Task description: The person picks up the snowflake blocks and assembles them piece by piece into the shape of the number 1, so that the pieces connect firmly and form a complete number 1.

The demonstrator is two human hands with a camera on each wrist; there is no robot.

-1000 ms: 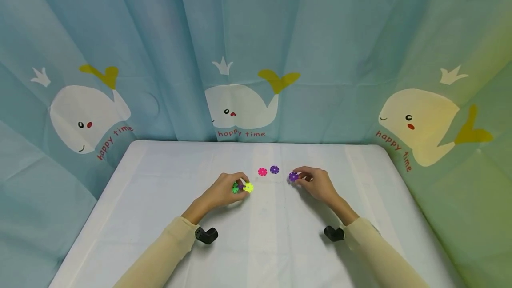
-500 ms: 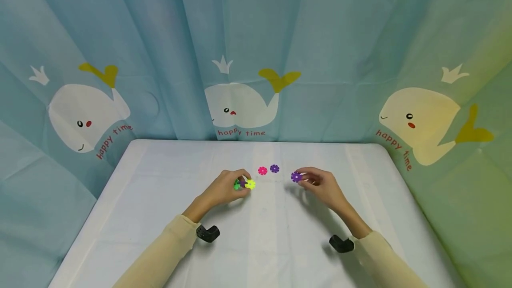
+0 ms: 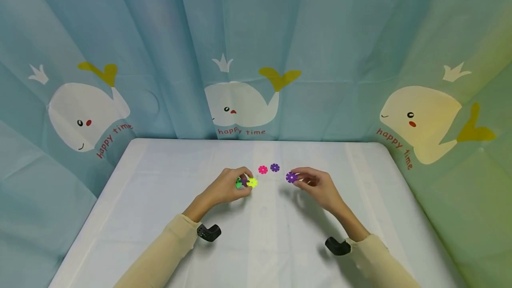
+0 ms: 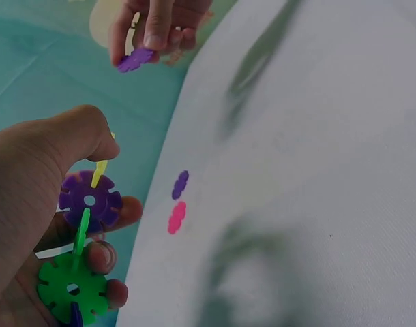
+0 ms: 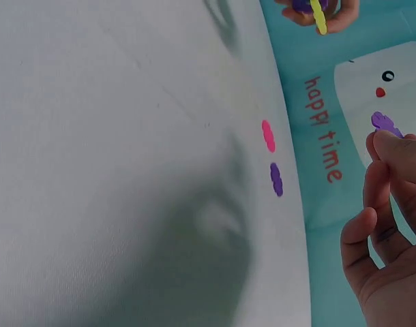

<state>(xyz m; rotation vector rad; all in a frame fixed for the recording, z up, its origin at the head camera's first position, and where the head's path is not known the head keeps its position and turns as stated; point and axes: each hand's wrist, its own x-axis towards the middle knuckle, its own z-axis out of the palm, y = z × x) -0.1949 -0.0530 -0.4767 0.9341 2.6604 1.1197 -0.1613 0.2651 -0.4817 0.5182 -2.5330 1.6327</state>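
My left hand (image 3: pixel 230 186) grips a chain of interlocking plastic snowflake discs above the table. In the left wrist view the chain shows a yellow disc (image 4: pixel 100 170) edge-on, a purple disc (image 4: pixel 89 199), green discs (image 4: pixel 73 289) and a dark blue piece at the bottom. The thumb lies against the yellow disc. Facing it, my right hand (image 3: pixel 318 186) pinches a single purple snowflake disc (image 3: pixel 291 177) between thumb and fingertips, raised off the table and apart from the chain.
A pink snowflake disc (image 3: pixel 262 170) and another purple disc (image 3: pixel 274 167) lie flat side by side on the white table (image 3: pixel 272 243), beyond and between the hands. Behind the table's far edge hangs a blue whale-print curtain (image 3: pixel 340 57). Black wrist devices (image 3: pixel 209 233) sit at both cuffs.
My left hand has shifted slightly right and up with the chain. My right hand has lifted its purple disc off the table, drifted right, then come back a little left.
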